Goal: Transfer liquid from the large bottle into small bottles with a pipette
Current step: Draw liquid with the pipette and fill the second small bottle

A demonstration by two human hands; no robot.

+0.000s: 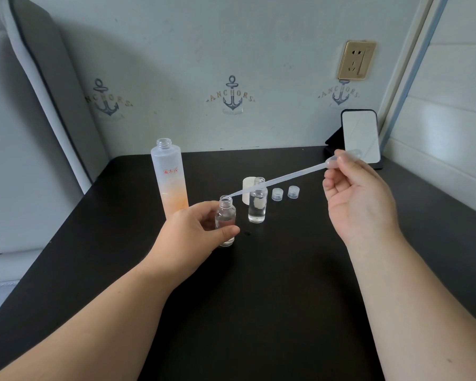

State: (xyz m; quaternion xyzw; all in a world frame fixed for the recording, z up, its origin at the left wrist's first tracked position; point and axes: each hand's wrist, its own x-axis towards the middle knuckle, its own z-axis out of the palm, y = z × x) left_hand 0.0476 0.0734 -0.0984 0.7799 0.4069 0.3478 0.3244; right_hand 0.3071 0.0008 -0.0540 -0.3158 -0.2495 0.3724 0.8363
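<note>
A tall frosted bottle (168,174) with an orange lower part stands uncapped on the black table (259,284). My left hand (193,229) grips a small clear bottle (226,215), upright on the table, with a little liquid inside. My right hand (360,199) pinches the bulb of a long translucent pipette (280,178). The pipette slants down to the left and its tip rests in the small bottle's mouth. A second small clear bottle (257,202), nearly full, stands just behind and to the right.
Two small clear caps (277,194) (293,192) lie to the right of the second bottle, and a white cap (247,191) stands behind it. A phone (361,136) leans on a stand at the back right. A small dark spot (248,233) marks the table.
</note>
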